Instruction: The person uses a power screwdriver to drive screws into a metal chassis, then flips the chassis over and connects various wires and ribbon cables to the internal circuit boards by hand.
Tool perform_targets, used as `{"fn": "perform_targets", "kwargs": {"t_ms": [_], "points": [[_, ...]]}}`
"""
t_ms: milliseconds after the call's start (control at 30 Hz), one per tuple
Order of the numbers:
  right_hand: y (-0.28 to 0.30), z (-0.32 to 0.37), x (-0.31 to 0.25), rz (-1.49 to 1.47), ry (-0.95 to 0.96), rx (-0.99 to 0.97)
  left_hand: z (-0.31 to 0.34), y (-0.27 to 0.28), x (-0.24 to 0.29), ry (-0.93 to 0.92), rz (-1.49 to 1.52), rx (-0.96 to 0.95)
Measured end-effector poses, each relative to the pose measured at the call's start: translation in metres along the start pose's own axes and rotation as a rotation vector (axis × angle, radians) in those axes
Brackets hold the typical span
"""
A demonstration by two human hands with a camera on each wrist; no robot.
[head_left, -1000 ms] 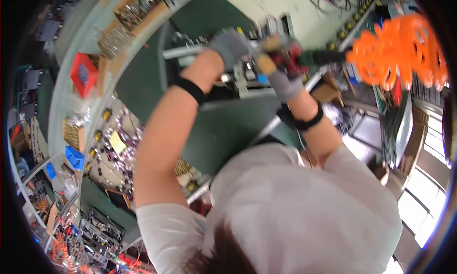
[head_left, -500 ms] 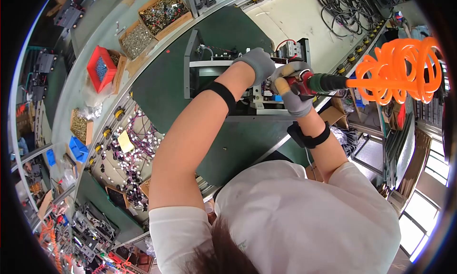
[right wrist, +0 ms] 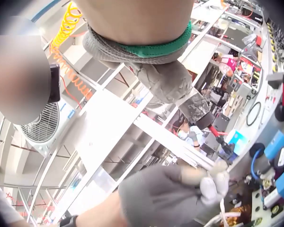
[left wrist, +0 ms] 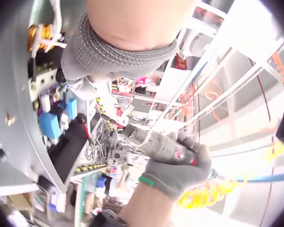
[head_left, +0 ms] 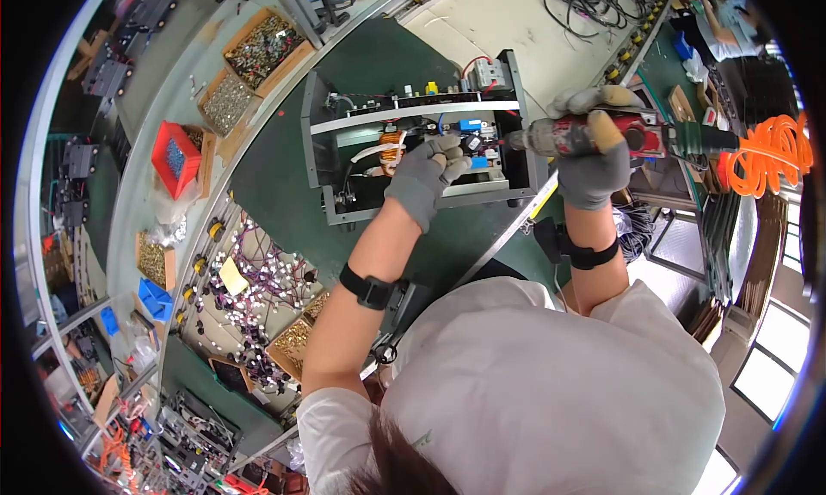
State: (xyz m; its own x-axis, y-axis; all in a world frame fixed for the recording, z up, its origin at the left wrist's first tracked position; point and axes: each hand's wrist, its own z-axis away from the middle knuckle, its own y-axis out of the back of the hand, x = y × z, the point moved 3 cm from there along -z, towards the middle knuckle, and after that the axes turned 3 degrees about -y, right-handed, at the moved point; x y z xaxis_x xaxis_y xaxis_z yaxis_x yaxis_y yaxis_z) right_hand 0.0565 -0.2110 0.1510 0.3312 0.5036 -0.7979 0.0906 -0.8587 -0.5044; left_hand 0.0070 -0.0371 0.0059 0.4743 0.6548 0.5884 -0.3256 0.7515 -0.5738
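Note:
An open metal chassis (head_left: 370,213) with wiring, a copper coil (head_left: 392,151) and blue components (head_left: 470,125) lies on the green bench. My gloved left hand (head_left: 422,178) is over its near middle, fingers curled with the tips bunched together above the coil and boards. I cannot tell whether something small is between those fingertips. My gloved right hand (head_left: 595,163) grips a red air screwdriver (head_left: 635,139) with a grey wrapped nose (right wrist: 196,111). The screwdriver lies nearly level, its bit pointing left at the chassis's right end wall.
An orange coiled air hose (head_left: 766,155) runs from the screwdriver to the right. Boxes of small hardware (head_left: 262,52) and a red bin (head_left: 176,161) line the left shelf. Wire harnesses (head_left: 249,297) lie at lower left. Black cables (head_left: 585,3) are heaped at the back.
The hands were together over the chassis's right part. My right hand has drawn right with the screwdriver, which has tipped level; my left hand has moved nearer me. The head view has shifted.

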Motion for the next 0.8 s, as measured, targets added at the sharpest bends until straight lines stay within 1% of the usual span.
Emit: {"fn": "perform_targets", "kwargs": {"t_ms": [33, 100, 133, 167, 200, 267, 300, 333, 400, 433, 467, 533, 567, 600, 633, 667, 767, 800], "points": [[0.01, 0.0, -0.007, 0.024, 0.037, 0.011, 0.011, -0.009, -0.002, 0.018, 0.111, 0.039], [0.02, 0.001, -0.017, 0.055, 0.083, 0.028, 0.024, -0.024, 0.001, 0.024, 0.07, -0.007], [0.025, 0.003, -0.023, 0.046, 0.084, 0.077, 0.027, -0.03, 0.0, 0.026, 0.033, -0.042], [0.03, 0.005, -0.027, 0.036, 0.087, 0.125, 0.025, -0.032, -0.007, 0.0, 0.094, -0.072], [0.032, 0.007, -0.031, 0.041, 0.097, 0.134, 0.022, -0.034, -0.013, 0.007, 0.087, -0.082], [0.031, 0.011, -0.034, -0.041, 0.07, 0.158, 0.018, -0.038, -0.022, 0.021, 0.065, -0.113], [0.031, 0.012, -0.034, -0.072, 0.064, 0.123, 0.017, -0.044, -0.025, 0.044, 0.068, -0.088], [0.033, 0.012, -0.034, -0.074, 0.071, 0.132, 0.014, -0.042, -0.031, 0.047, 0.059, -0.092], [0.036, 0.014, -0.033, -0.083, 0.063, 0.111, 0.01, -0.04, -0.039, 0.004, 0.15, -0.149], [0.034, 0.015, -0.034, -0.081, 0.063, 0.109, 0.012, -0.045, -0.04, -0.006, 0.319, -0.223], [0.033, 0.014, -0.034, -0.083, 0.067, 0.116, 0.013, -0.047, -0.042, -0.002, 0.312, -0.224], [0.033, 0.014, -0.031, -0.138, 0.041, 0.183, 0.016, -0.053, -0.041, -0.002, 0.354, -0.208], [0.033, 0.017, -0.031, -0.187, -0.022, 0.256, 0.017, -0.056, -0.04, 0.003, 0.35, -0.21], [0.035, 0.017, -0.031, -0.187, -0.019, 0.26, 0.021, -0.061, -0.035, 0.022, 0.336, -0.147], [0.036, 0.016, -0.031, -0.164, -0.002, 0.206, 0.024, -0.064, -0.034, 0.04, 0.324, -0.084], [0.036, 0.015, -0.031, -0.142, 0.015, 0.151, 0.023, -0.063, -0.035, 0.042, 0.322, -0.085], [0.036, 0.017, -0.031, -0.156, -0.012, 0.137, 0.021, -0.055, -0.04, 0.076, 0.321, -0.061], [0.037, 0.018, -0.03, -0.156, -0.012, 0.139, 0.02, -0.054, -0.042, 0.088, 0.336, -0.143]]}}
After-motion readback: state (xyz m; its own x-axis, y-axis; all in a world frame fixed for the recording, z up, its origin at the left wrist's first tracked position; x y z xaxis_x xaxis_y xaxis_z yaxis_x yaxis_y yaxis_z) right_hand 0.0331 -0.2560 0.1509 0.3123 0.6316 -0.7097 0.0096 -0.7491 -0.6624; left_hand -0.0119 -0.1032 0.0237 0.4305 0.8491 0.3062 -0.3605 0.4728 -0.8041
